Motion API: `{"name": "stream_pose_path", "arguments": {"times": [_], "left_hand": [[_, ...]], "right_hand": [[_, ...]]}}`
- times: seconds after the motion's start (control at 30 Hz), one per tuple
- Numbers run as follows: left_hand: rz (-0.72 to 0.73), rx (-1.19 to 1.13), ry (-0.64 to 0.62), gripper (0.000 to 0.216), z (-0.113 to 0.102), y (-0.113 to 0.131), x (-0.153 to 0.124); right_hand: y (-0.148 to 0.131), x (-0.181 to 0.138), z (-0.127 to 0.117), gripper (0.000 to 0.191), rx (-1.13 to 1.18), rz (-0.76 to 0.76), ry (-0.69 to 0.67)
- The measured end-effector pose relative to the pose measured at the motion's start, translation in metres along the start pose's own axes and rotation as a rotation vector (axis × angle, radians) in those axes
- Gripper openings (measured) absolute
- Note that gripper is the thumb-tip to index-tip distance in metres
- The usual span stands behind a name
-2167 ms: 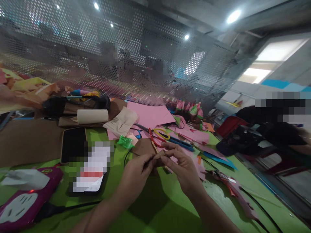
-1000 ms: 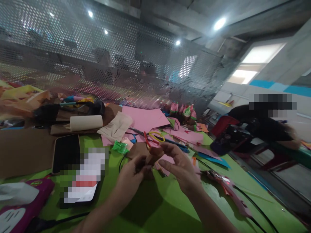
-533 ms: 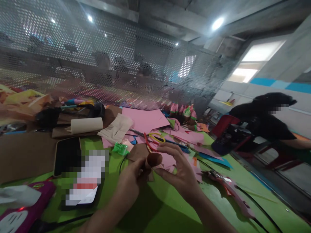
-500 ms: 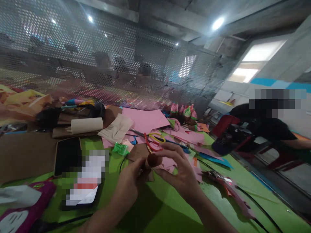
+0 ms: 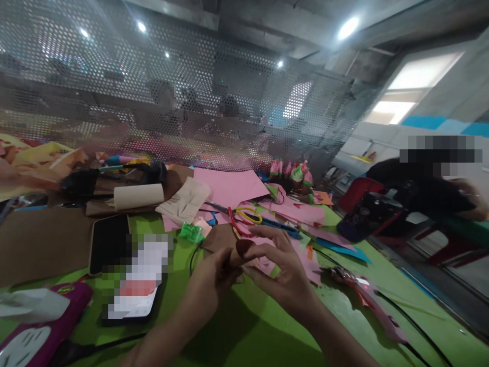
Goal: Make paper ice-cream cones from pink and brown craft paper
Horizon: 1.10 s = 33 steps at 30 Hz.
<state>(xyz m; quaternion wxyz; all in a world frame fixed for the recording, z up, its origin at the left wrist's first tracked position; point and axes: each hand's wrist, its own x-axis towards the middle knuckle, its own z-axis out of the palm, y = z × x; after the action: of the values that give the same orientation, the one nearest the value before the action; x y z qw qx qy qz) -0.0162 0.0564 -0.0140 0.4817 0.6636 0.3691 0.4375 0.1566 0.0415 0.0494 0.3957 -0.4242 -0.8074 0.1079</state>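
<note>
My left hand (image 5: 214, 272) is closed round a small brown piece of rolled paper, a cone or tube (image 5: 243, 248), above the middle of the green table. Its dark, rounded mouth faces up toward me; the lower end is hidden in my fingers. From the other side my right hand (image 5: 280, 262) touches the rim with thumb and forefinger, the other fingers bent above. Just beyond lie red-handled scissors (image 5: 237, 224), yellow-handled scissors (image 5: 250, 215) and a brown paper sheet (image 5: 218, 238). A pink glue gun (image 5: 376, 306) rests to the right of my right hand.
Left of my hands are a dark phone (image 5: 110, 244), a lit phone (image 5: 143, 278) and a purple tissue box (image 5: 57, 326). Behind lie a paper roll (image 5: 138, 197), pink sheets (image 5: 229, 186) and several pink-and-green crafted pieces (image 5: 298, 173). A person (image 5: 428, 188) sits at the right.
My right thumb and forefinger have closed in on the rim of the brown roll. Its round mouth now looks narrower and tilted. The view has shifted slightly.
</note>
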Motion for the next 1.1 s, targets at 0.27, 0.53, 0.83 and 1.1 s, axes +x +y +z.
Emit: {"name": "stream_pose_path", "arguments": {"times": [0.27, 0.53, 0.83, 1.1], "left_hand": [[-0.092, 0.054, -0.050, 0.014, 0.001, 0.002, -0.002], [-0.069, -0.011, -0.080, 0.015, 0.001, 0.006, -0.003], [-0.152, -0.086, -0.113, 0.030, -0.001, 0.011, -0.006], [-0.207, -0.154, -0.162, 0.042, -0.005, 0.018, -0.005]], "right_hand": [[0.009, 0.003, 0.001, 0.007, 0.217, 0.212, 0.003], [0.015, 0.005, 0.000, 0.016, 0.329, 0.400, 0.064], [0.015, 0.005, 0.003, 0.018, 0.294, 0.408, 0.030], [0.013, 0.005, 0.001, 0.019, 0.312, 0.435, 0.044]]}}
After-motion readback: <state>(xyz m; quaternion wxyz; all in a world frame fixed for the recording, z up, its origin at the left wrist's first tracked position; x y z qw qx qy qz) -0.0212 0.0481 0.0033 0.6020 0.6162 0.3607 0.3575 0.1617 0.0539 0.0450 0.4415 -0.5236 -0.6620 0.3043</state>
